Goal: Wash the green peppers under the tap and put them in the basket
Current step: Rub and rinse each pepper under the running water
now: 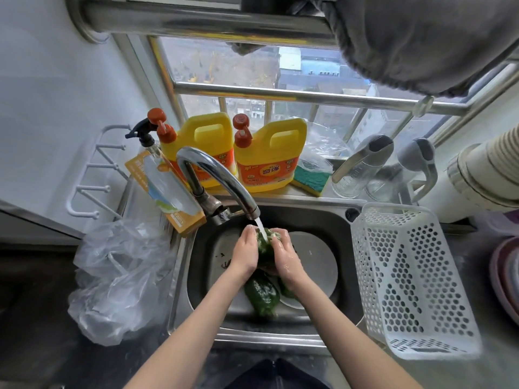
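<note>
One green pepper sits under the tap stream, the left hand and right hand both clasped around it. Two more peppers, probably unwashed, lie at the sink's near edge, partly hidden by wrists. The basket on the counter's right looks empty
</note>
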